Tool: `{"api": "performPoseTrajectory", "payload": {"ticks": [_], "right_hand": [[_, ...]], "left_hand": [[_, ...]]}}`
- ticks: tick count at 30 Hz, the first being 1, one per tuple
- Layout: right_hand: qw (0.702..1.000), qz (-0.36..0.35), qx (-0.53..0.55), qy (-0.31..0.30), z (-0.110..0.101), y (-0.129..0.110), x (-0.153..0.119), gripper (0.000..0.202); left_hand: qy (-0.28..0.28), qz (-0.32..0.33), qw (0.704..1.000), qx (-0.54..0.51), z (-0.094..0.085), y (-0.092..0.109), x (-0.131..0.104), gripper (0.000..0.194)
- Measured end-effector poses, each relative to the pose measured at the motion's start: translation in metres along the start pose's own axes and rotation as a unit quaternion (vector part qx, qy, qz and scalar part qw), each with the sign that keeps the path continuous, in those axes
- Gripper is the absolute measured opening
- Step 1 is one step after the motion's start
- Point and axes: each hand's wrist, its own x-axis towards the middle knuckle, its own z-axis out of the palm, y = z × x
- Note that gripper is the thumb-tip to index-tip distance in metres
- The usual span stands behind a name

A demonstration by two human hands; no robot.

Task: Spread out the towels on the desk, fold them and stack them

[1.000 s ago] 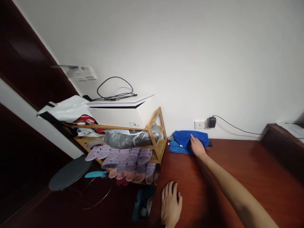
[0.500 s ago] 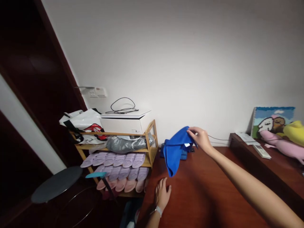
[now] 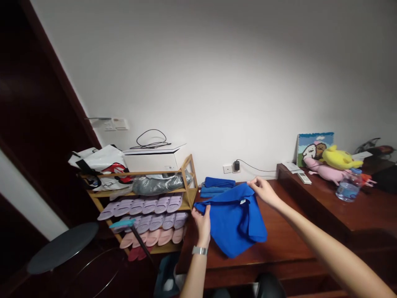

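A bright blue cloth [image 3: 232,223] with a small white tag hangs spread between my two hands, over the reddish-brown wooden table [image 3: 279,240]. My left hand [image 3: 202,224], with a silvery band on its wrist, pinches the cloth's left corner. At the upper right corner, my right hand [image 3: 263,191] grips the edge between thumb and fingers. The lower part of the cloth droops in loose folds; whether it rests on the tabletop I cannot tell. Just behind it lies a stack of folded blue cloths [image 3: 217,187], partly hidden.
To the left stands a wooden rack [image 3: 189,194] with several slippers [image 3: 155,208], a white box [image 3: 151,160] and bags. A black stool [image 3: 63,247] is beside it. On the right ledge are a bottle [image 3: 347,190], plush toys [image 3: 338,159] and a remote [image 3: 304,178]. A charger [image 3: 236,166] is plugged into the wall.
My left hand has risen from the table edge and taken hold of the cloth's left corner. The cloth has gone from hanging bunched to spread out. The view has shifted toward the right.
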Motion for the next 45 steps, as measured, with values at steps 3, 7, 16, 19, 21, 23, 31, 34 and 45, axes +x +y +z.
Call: {"api": "performPoseTrajectory", "payload": {"ticks": [3, 7, 16, 19, 21, 23, 31, 34, 45], "right_hand": [[0.998, 0.024, 0.048, 0.023, 0.010, 0.015, -0.022, 0.055], [0.996, 0.044, 0.080, -0.011, 0.037, 0.026, -0.056, 0.062], [0.994, 0.047, 0.096, 0.024, 0.008, 0.028, -0.089, 0.065], [0.991, 0.057, 0.113, 0.042, -0.025, 0.030, -0.089, 0.064], [0.987, 0.066, 0.128, 0.076, -0.051, 0.035, -0.089, 0.064], [0.982, 0.079, 0.127, 0.119, -0.079, 0.041, -0.088, 0.063], [0.986, 0.129, 0.035, 0.103, -0.173, 0.058, -0.093, 0.068], [0.988, 0.139, -0.052, 0.042, -0.191, 0.056, -0.104, 0.070], [0.979, 0.008, -0.202, 0.021, -0.202, 0.064, -0.141, 0.061]], "left_hand": [[0.018, 0.039, 0.998, 0.036, 0.007, 0.004, -0.036, 0.052], [-0.254, -0.077, 0.958, -0.109, 0.031, 0.018, -0.113, 0.049], [-0.275, -0.128, 0.934, -0.190, 0.018, 0.047, -0.115, 0.037], [-0.236, -0.121, 0.949, -0.170, 0.000, 0.048, -0.087, 0.042], [-0.197, -0.108, 0.963, -0.146, -0.015, 0.048, -0.062, 0.048], [-0.165, -0.088, 0.975, -0.118, -0.033, 0.049, -0.034, 0.053], [-0.154, -0.016, 0.988, 0.025, -0.103, 0.063, 0.052, 0.044], [-0.174, 0.011, 0.980, 0.097, -0.118, 0.066, 0.067, 0.037], [-0.168, 0.120, 0.923, 0.326, -0.138, 0.059, 0.086, 0.032]]}}
